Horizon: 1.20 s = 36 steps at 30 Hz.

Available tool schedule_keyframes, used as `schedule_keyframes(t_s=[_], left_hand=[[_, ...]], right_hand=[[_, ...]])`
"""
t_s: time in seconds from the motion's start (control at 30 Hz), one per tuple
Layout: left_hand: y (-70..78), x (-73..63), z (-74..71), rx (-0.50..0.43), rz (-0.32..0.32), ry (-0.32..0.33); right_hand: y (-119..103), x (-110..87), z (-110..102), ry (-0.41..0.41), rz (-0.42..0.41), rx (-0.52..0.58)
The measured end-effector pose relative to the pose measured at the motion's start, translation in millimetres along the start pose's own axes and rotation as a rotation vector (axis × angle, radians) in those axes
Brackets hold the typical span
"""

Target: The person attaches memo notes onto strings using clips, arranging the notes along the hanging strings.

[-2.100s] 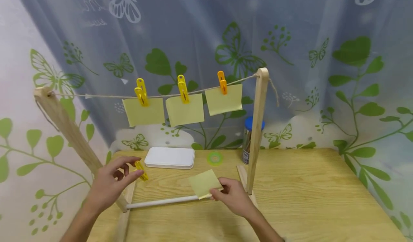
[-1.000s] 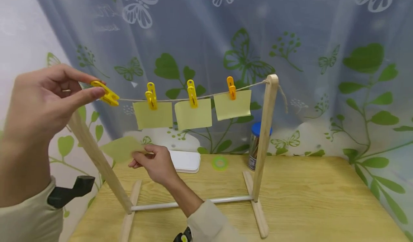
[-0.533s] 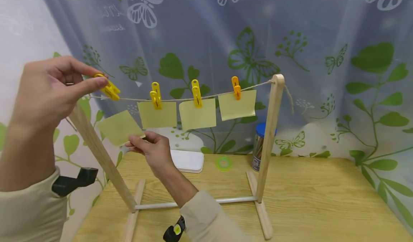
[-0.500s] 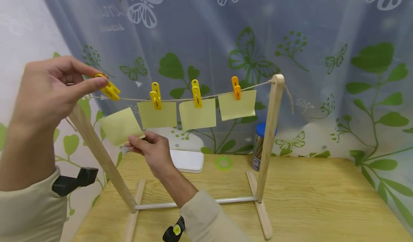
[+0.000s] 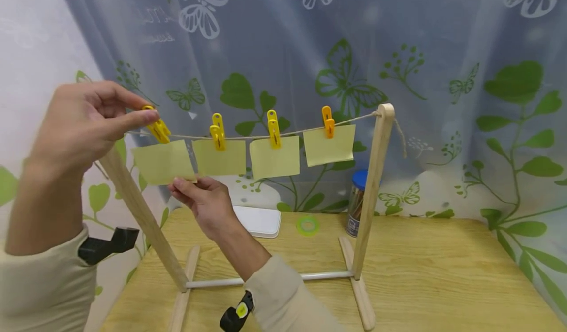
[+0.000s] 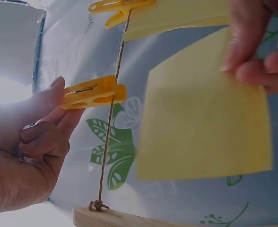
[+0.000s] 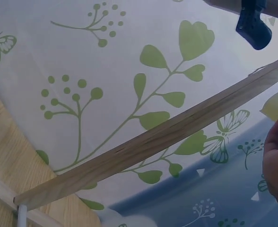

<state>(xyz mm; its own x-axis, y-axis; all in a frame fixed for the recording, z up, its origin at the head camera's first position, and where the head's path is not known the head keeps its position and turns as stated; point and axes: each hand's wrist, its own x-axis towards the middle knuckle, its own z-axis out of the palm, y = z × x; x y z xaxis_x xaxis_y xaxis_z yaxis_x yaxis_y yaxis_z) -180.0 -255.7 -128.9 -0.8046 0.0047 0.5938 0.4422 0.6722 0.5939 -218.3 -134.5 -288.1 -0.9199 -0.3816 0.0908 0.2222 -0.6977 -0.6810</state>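
Observation:
My left hand pinches a yellow clothespin between thumb and index finger at the left part of the twine. In the left wrist view the clothespin's front end overlaps the twine. Below it, my right hand holds a pale yellow sticky note by its lower right corner, with the top edge close under the twine. To the right hang three similar notes, two under yellow clothespins and one under an orange clothespin. The right wrist view shows only part of the held note.
Wooden posts joined by a white rod carry the twine above the wooden table. Behind the right hand lies a white flat case, with a green tape roll beside it. A blue-lidded jar stands behind the right post.
Both hands have come from low over the table up to the twine's left part, carrying the clothespin and note. Most recently the note has risen and levelled, and the clothespin has tipped downward.

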Motion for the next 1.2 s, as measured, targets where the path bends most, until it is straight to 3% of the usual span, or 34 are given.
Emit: schedule_keyframes(t_s=[0.17, 0.53, 0.63, 0.87, 1.2], left_hand=[[0.0, -1.1, 2.3, 0.029, -0.045, -0.021], [-2.1, -1.2, 2.1, 0.070, -0.072, -0.062], [-3.0, -1.6, 2.6, 0.089, -0.067, -0.085], [-4.5, -3.6, 1.2, 0.162, -0.122, -0.176], [-6.7, -5.4, -3.3, 0.150, -0.155, -0.190]], right_hand=[[-6.1, 0.1, 2.5, -0.026, -0.006, 0.032], [-5.4, -2.3, -1.3, -0.062, -0.011, 0.041], [-6.2, -1.4, -1.3, -0.073, -0.011, 0.041], [-6.9, -2.0, -1.5, -0.104, 0.007, 0.039], [-4.4, -1.0, -1.0, -0.082, 0.025, 0.038]])
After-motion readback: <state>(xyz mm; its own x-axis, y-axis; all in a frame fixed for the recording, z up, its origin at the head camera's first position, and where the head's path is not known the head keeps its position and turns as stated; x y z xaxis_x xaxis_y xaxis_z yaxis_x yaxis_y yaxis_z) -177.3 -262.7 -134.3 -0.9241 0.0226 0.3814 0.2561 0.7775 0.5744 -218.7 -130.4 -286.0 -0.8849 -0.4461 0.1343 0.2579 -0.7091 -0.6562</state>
